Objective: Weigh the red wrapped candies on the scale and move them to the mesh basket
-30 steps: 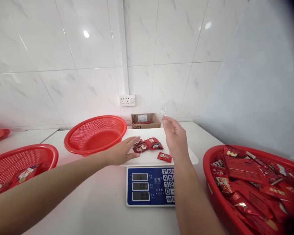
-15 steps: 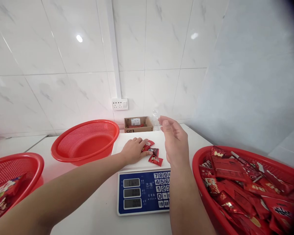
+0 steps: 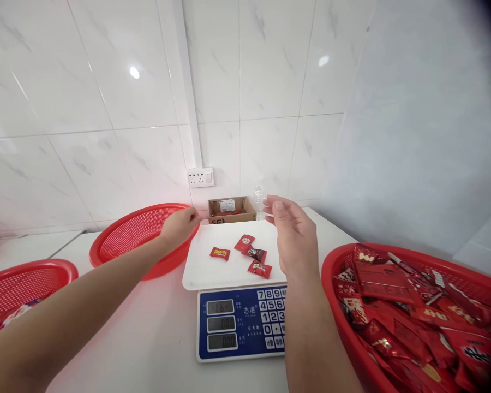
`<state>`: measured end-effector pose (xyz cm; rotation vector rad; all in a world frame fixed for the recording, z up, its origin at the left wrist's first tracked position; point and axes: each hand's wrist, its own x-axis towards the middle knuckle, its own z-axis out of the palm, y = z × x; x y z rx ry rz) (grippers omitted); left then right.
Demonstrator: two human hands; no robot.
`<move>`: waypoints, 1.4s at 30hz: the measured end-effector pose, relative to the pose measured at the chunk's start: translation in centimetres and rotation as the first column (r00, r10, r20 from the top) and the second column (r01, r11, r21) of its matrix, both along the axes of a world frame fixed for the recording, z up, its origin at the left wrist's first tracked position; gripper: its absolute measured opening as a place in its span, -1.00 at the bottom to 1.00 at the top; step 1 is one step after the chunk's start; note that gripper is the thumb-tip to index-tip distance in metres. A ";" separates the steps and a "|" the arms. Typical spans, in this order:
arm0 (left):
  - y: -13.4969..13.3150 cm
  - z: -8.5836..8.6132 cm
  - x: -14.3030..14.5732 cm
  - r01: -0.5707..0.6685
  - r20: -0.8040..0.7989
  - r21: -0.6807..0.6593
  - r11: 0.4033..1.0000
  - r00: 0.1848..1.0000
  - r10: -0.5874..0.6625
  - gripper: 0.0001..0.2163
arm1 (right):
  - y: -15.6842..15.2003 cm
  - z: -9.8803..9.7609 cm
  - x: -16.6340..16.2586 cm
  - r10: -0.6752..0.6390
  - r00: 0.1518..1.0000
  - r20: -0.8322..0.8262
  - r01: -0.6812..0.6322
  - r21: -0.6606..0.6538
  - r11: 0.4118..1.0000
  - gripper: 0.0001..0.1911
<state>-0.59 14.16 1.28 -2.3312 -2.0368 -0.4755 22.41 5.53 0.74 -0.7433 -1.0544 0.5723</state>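
My left hand [image 3: 180, 225] is raised by the right rim of the rear red basket [image 3: 143, 210]. Its fingers are curled closed, and whatever they may hold is hidden. My right hand [image 3: 297, 234] hovers at the right side of the weighing scale's white pan [image 3: 200, 273], fingers loosely bent and thumb apart, with nothing seen in it. Several small red wrapped packets lie on the pan: one packet [image 3: 220, 254] apart at the left, and a cluster with a dark-red packet [image 3: 257, 254] in its middle. The blue scale panel [image 3: 249, 341] is partly covered by my right forearm.
A large red basket [image 3: 331, 267] heaped with red packets stands at the right. Another red basket [image 3: 61, 267] with packets is at the left. Behind the scale are a small cardboard box [image 3: 229, 219], a clear plastic bottle [image 3: 258, 199] and a wall socket [image 3: 200, 177].
My left hand has lifted off the packets and moved left and up toward the rear basket, uncovering a packet at the pan's left. My right hand has hardly moved.
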 end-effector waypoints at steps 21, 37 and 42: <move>-3.9 -3.9 4.9 0.389 0.098 -0.219 0.895 0.921 -0.376 -0.41 | -0.6 0.3 0.2 0.006 1.000 0.014 -0.007 0.011 1.000 -0.72; -4.2 -5.6 14.0 0.519 -0.078 -0.090 0.850 0.847 -0.526 -0.65 | -0.5 0.4 0.2 0.012 1.000 -0.004 -0.012 0.018 1.000 -0.71; -3.4 -5.7 13.8 0.519 -0.170 -0.040 0.854 0.839 -0.517 -0.73 | -0.6 0.4 0.2 0.030 1.000 0.004 -0.030 0.011 0.999 -0.70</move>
